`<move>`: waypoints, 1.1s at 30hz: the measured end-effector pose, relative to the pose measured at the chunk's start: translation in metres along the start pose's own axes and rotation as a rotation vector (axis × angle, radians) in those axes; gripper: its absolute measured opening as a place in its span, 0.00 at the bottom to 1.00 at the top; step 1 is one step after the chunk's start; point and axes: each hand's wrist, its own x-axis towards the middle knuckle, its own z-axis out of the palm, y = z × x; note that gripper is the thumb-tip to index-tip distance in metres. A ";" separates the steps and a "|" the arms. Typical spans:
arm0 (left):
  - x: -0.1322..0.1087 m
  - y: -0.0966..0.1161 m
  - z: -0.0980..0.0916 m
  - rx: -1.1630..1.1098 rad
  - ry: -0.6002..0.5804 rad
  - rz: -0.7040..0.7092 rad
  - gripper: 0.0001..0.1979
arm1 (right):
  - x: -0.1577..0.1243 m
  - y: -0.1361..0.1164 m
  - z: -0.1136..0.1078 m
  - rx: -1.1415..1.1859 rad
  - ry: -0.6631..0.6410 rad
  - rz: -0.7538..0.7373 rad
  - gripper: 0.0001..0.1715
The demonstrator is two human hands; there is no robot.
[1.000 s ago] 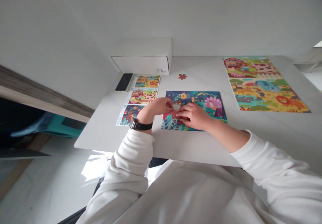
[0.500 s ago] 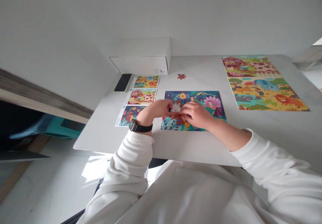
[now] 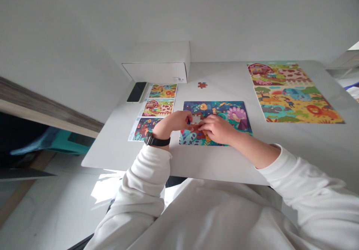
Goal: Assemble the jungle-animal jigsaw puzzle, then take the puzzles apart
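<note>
A dark blue forest jigsaw puzzle (image 3: 217, 109) lies on the table, with a pale piece-shaped gap (image 3: 197, 119) left of its middle. My left hand (image 3: 179, 121) rests over the puzzle's left edge, its fingers curled in beside the gap. What lies between those fingers is hidden. My right hand (image 3: 215, 128) lies palm down on the puzzle, fingers stretched toward the brown part just below the gap, touching it. A loose brown puzzle piece (image 3: 202, 85) lies on the table beyond the puzzle.
On the left are a picture sheet (image 3: 157, 107) with three scenes and a phone (image 3: 137, 92). Behind them stands a white box (image 3: 155, 70) against the wall. Two assembled puzzles, a farm (image 3: 280, 74) and a savanna (image 3: 300, 106), lie at the right.
My right hand has shifted slightly down and its fingers have flattened on the puzzle, showing more of the gap. My left hand has barely moved.
</note>
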 end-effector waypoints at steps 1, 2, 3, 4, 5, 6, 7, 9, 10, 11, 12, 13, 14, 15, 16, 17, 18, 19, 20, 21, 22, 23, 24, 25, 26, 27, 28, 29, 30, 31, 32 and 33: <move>0.000 -0.001 0.000 -0.022 0.003 0.014 0.17 | 0.000 0.000 0.000 -0.002 0.002 -0.003 0.19; 0.000 -0.002 0.000 -0.044 0.008 0.026 0.16 | 0.000 0.000 0.000 -0.005 0.004 -0.004 0.19; 0.001 -0.003 0.000 -0.064 0.011 0.033 0.16 | 0.000 0.000 0.000 -0.009 0.007 -0.004 0.19; 0.001 -0.004 0.000 -0.079 0.013 0.035 0.15 | -0.001 0.000 0.000 -0.012 0.010 -0.004 0.20; 0.002 -0.005 0.000 -0.088 0.013 0.035 0.15 | -0.001 0.000 0.000 -0.015 0.012 -0.005 0.20; 0.003 -0.005 0.001 -0.093 0.013 0.032 0.15 | -0.002 0.000 0.000 -0.016 0.016 -0.009 0.21; 0.003 -0.005 0.001 -0.095 0.015 0.024 0.15 | -0.002 -0.001 0.001 -0.016 0.020 -0.016 0.21; 0.004 -0.005 0.000 -0.099 0.015 0.009 0.15 | -0.003 -0.001 0.002 -0.016 0.031 -0.032 0.22; 0.005 -0.004 0.000 -0.100 0.012 0.005 0.15 | -0.003 -0.001 0.003 -0.021 0.034 -0.039 0.22; 0.004 -0.004 0.000 -0.099 0.009 0.002 0.15 | -0.003 -0.002 0.004 -0.028 0.034 -0.043 0.22; 0.004 -0.003 0.000 -0.097 0.008 0.005 0.15 | -0.004 -0.002 0.005 -0.036 0.032 -0.044 0.21; 0.003 -0.003 0.000 -0.095 0.008 0.013 0.15 | -0.004 -0.002 0.006 -0.045 0.028 -0.044 0.20; 0.002 -0.003 0.000 -0.092 0.011 0.023 0.14 | -0.004 -0.003 0.006 -0.050 0.025 -0.043 0.20; 0.001 -0.003 0.000 -0.090 0.017 0.032 0.13 | -0.004 -0.003 0.006 -0.053 0.023 -0.040 0.20; 0.000 -0.002 0.001 -0.090 0.024 0.038 0.13 | -0.004 -0.003 0.006 -0.051 0.022 -0.038 0.20; 0.000 -0.003 0.001 -0.091 0.033 0.041 0.13 | -0.004 -0.003 0.005 -0.044 0.024 -0.038 0.20; 0.000 -0.003 0.001 -0.093 0.037 0.041 0.13 | -0.004 -0.003 0.003 -0.035 0.027 -0.037 0.20; 0.000 -0.003 0.002 -0.094 0.038 0.037 0.14 | -0.004 -0.003 0.002 -0.027 0.030 -0.034 0.20; 0.001 -0.003 0.002 -0.094 0.037 0.030 0.14 | -0.004 -0.002 0.001 -0.021 0.029 -0.032 0.20; 0.002 -0.004 0.002 -0.090 0.033 0.022 0.15 | -0.004 -0.002 -0.001 -0.019 0.025 -0.029 0.20; 0.003 -0.004 0.003 -0.085 0.029 0.014 0.15 | -0.003 -0.003 -0.001 -0.020 0.019 -0.024 0.19; 0.004 -0.004 0.003 -0.081 0.025 0.007 0.15 | -0.003 -0.003 -0.002 -0.023 0.012 -0.019 0.19; 0.005 -0.005 0.003 -0.079 0.023 0.002 0.15 | -0.003 -0.003 -0.002 -0.026 0.004 -0.016 0.19; 0.006 -0.005 0.003 -0.081 0.022 0.003 0.15 | -0.003 -0.004 -0.002 -0.024 -0.003 -0.015 0.18; 0.006 -0.006 0.003 -0.088 0.022 0.010 0.14 | -0.002 -0.004 -0.004 -0.016 -0.008 -0.011 0.18; 0.007 -0.007 0.003 -0.097 0.023 0.021 0.13 | -0.002 -0.003 -0.006 -0.006 -0.012 -0.004 0.19; 0.007 -0.007 0.002 -0.105 0.030 0.031 0.11 | -0.001 -0.002 -0.010 0.006 -0.012 0.009 0.19; 0.007 -0.008 0.002 -0.110 0.052 0.034 0.10 | 0.000 0.000 -0.015 0.019 -0.005 0.028 0.19; 0.007 -0.009 0.001 -0.112 0.090 0.026 0.10 | 0.000 0.003 -0.023 0.030 0.010 0.056 0.19; 0.008 -0.009 0.000 -0.110 0.144 0.007 0.11 | 0.000 0.007 -0.033 0.038 0.029 0.089 0.19; 0.008 -0.010 0.000 -0.107 0.210 -0.019 0.13 | 0.001 0.012 -0.044 0.038 0.052 0.128 0.18; 0.009 -0.010 -0.001 -0.105 0.282 -0.048 0.14 | 0.001 0.017 -0.056 0.032 0.068 0.172 0.18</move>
